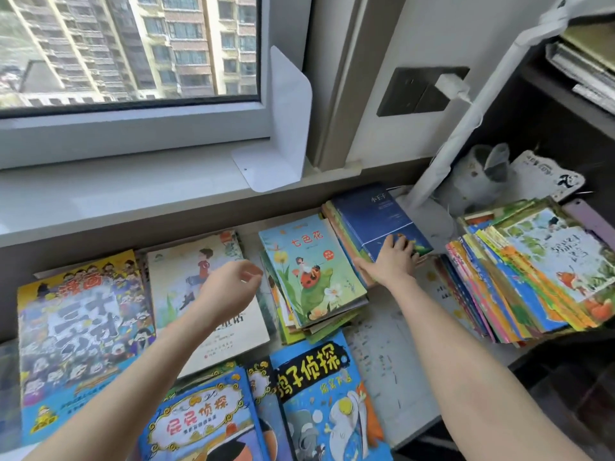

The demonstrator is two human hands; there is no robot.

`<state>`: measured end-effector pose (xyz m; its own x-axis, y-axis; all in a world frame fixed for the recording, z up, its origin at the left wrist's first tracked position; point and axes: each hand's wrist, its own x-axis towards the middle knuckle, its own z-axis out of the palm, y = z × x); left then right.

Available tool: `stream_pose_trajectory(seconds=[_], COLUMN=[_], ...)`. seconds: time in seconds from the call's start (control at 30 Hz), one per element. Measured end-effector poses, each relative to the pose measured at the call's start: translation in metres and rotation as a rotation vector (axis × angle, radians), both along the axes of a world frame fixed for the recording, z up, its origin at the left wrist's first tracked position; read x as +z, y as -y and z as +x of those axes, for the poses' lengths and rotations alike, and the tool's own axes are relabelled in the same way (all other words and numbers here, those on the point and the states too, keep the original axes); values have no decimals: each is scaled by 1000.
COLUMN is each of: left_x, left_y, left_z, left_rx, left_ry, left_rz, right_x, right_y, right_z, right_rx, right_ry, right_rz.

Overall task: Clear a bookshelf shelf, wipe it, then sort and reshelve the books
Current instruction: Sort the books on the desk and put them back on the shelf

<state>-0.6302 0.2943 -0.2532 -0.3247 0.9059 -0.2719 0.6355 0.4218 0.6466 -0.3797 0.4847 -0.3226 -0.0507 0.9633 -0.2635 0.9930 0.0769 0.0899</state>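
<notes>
Children's books lie in piles on a grey desk [382, 354] under the window. My right hand [394, 259] reaches to the far pile and rests on the near edge of the dark blue book [372, 217] on top, fingers over the cover, thumb spread out to the left. Whether it grips the book is unclear. My left hand [229, 287] hovers above the white-covered book [186, 261], fingers loosely curled and holding nothing. Beside it lies a pile topped by a green flower-and-ladybird book [312, 267].
A white metal bookend [283, 128] stands on the windowsill. A large fanned stack of thin picture books [532, 271] sits at the right, below dark shelves [549, 104]. A yellow comic book [80, 314] and blue detective books [319, 394] fill the near desk. A grey plush toy [479, 178] leans behind.
</notes>
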Motion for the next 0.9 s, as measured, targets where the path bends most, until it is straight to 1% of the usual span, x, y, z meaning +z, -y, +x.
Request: stream_pose_trajectory(seconds=[0.13, 0.27, 0.4, 0.43, 0.47, 0.57, 0.63, 0.7, 0.77, 0.8, 0.83, 0.9], left_x=[-6, -8, -10, -13, -15, -20, -18, -10, -3, -1, -3, -15], left_y=[-13, -17, -13, -11, -11, -16, -25, -34, -41, -41, -41, -32], left_z=[10, 24, 28, 28, 30, 41, 50, 61, 70, 73, 75, 74], left_rx=[-21, -48, -23, 11, 62, 204, 227, 247, 257, 307, 380, 499], left_ry=[40, 92, 145, 202, 304, 725, 956, 1151, 1311, 1371, 1439, 1517], left_rz=[-19, -34, -58, -56, -54, -37, -56, -130, -191, -183, -146, -61], right_x=[-5, 0, 23, 32, 42, 66, 79, 89, 89, 86, 88, 90], right_y=[-13, -13, -7, -2, 4, 34, 62, 95, 135, 154, 172, 193], right_z=[1, -16, -23, -26, -29, -46, -59, -72, -83, -87, -90, -88], right_rx=[148, 163, 272, 286, 288, 262, 253, 245, 244, 269, 297, 370], right_ry=[169, 164, 201, 197, 172, 64, 13, -30, -103, -98, -79, -32], right_rz=[13, -69, 9, 31, 58, 129, 183, 200, 166, 135, 121, 119])
